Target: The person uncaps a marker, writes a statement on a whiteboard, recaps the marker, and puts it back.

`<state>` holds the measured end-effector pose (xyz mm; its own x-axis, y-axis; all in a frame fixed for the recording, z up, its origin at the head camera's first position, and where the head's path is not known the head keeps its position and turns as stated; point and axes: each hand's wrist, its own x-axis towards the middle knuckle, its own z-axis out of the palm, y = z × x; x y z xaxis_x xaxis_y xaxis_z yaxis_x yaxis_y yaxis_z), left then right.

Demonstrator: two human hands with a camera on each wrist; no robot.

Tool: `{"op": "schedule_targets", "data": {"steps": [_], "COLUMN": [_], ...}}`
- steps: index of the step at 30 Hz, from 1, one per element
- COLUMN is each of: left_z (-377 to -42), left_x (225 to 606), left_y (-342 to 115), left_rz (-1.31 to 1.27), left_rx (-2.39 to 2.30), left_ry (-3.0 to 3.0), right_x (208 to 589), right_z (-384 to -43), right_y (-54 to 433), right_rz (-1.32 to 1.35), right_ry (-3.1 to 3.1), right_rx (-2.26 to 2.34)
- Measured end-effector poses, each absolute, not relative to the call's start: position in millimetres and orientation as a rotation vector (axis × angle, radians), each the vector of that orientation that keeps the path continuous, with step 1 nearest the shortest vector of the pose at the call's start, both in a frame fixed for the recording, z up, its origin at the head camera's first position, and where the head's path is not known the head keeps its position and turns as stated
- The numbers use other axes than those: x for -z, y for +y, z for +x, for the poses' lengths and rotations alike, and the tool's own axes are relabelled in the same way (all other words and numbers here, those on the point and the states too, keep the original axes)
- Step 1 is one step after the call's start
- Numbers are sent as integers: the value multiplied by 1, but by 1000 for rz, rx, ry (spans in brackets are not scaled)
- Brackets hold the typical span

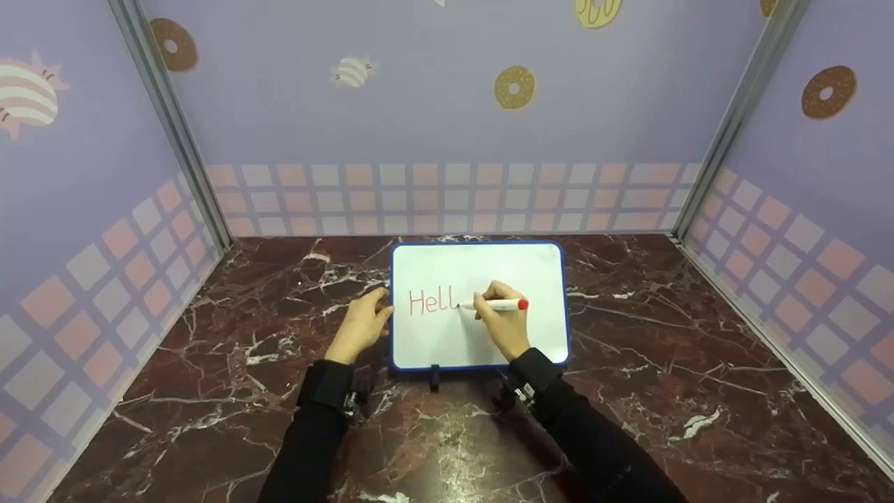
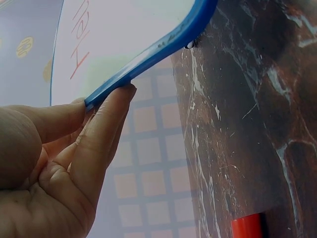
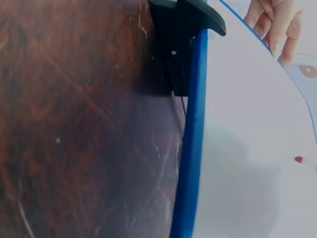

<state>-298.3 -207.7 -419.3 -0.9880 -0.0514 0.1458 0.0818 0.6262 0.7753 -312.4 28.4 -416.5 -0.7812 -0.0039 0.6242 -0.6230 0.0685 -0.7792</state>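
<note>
A whiteboard [image 1: 482, 342] with a blue frame leans on a black stand [image 1: 434, 379], with "Hell" written on it in red. My left hand [image 1: 364, 321] pinches the board's left edge; in the left wrist view its thumb [image 2: 64, 119] meets the blue frame from the front while the fingers lie behind. With my right hand [image 1: 506, 321] I grip a white marker [image 1: 499, 305] with a red end, its nib at the board just right of the last letter. The right wrist view shows the red marker tip [image 3: 298, 159] at the white surface; the right hand is outside that view.
Dark red marbled tabletop [image 1: 663, 419] surrounds the board. Purple patterned panels [image 1: 433, 126] close off the back and both sides, with metal posts [image 1: 174, 126] at the corners. A red object [image 2: 246, 227] shows at the bottom of the left wrist view.
</note>
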Motion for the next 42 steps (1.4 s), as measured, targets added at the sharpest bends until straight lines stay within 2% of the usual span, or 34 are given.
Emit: {"op": "schedule_targets", "data": {"steps": [14, 42], "left_z": [-298, -298], "left_x": [420, 420], "left_y": [-209, -208], "left_rz": [-30, -57], "left_rx": [1330, 1268], "left_ry": [-2685, -2693], "right_x": [418, 417], "right_z": [-318, -316], "right_y": [34, 39], "right_rz": [535, 573], "right_ry": [-1848, -1858], "right_rx": [-1839, -1693]}}
